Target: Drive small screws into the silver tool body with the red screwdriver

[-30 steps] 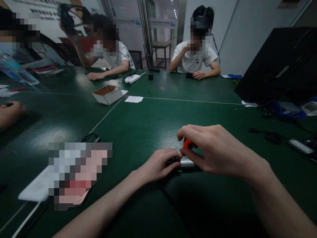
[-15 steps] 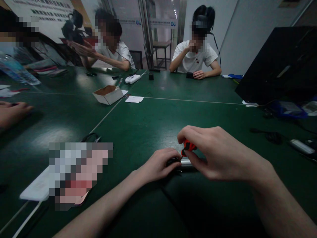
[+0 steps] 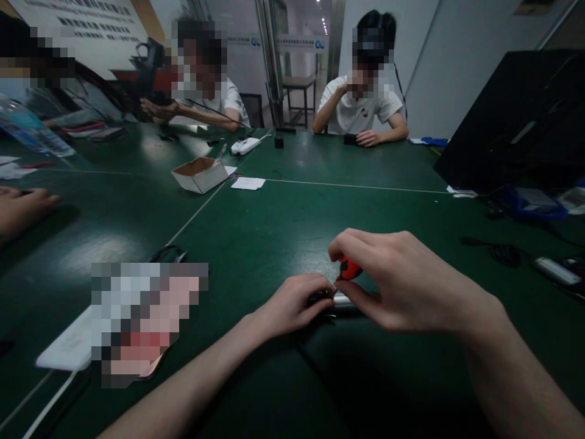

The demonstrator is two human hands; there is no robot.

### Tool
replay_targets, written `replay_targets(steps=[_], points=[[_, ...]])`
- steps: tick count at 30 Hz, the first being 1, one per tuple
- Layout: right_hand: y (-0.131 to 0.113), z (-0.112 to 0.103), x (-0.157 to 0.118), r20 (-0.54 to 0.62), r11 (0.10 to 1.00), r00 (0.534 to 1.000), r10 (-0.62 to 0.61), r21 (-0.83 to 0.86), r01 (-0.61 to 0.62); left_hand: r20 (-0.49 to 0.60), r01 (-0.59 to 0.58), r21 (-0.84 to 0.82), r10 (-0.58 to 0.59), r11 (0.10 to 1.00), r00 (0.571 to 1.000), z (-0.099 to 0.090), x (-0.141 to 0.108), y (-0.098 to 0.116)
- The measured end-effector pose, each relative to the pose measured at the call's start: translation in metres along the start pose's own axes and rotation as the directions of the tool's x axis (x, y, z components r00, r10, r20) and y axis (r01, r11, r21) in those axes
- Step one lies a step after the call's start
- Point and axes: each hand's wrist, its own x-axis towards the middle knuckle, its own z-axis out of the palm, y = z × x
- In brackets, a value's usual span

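Observation:
My right hand (image 3: 402, 280) is closed round the red and black handle of a small screwdriver (image 3: 351, 269), which points down and to the left. Its thin tip meets the black end of a silver bar-shaped piece (image 3: 343, 300) on the green table, close to my left fingertips. Thumb and fingers of my left hand (image 3: 304, 300) pinch that black end and hold the piece against the table. The right part of the silver piece is hidden behind my right hand, so its exact kind does not show.
A blurred-out pink item (image 3: 159, 323) and a white power strip (image 3: 64, 341) lie to the left. Farther off are an open cardboard box (image 3: 201, 180) and a paper slip (image 3: 247, 183). A large black monitor (image 3: 516, 122) stands right. Co-workers sit around the table.
The screwdriver's red handle has turned a little in my right fingers; my left hand stays put. Across the table, a person's hands have lowered and now hold a dark object.

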Motion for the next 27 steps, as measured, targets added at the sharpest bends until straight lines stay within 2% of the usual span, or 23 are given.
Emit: replay_targets(steps=[5,11,13,22,27], points=[[0.0008,-0.0010,-0.0012,0.003,0.999,1.000,-0.011,0.051,0.011,0.009,-0.002,-0.002,0.002,1.000,1.000,-0.0002,0.0004,0.0002],[0.0002,0.0024,0.0002,-0.036,0.985,0.999,0.013,-0.170,-0.019,0.002,0.014,0.006,-0.014,1.000,1.000,-0.0008,0.0003,0.0008],[-0.0004,0.0022,0.0004,-0.032,0.981,0.999,0.008,-0.193,-0.014,-0.009,0.016,0.012,-0.016,1.000,1.000,0.0002,0.0002,0.0000],[-0.0006,-0.0037,-0.0022,0.049,0.998,0.999,-0.015,0.054,0.012,0.001,0.001,-0.012,-0.001,1.000,1.000,0.0021,-0.0005,-0.0030],[0.0012,-0.0010,-0.0015,0.018,0.998,1.000,0.025,-0.052,-0.024,0.002,-0.005,0.009,0.005,1.000,1.000,0.0002,0.0001,-0.0014]])
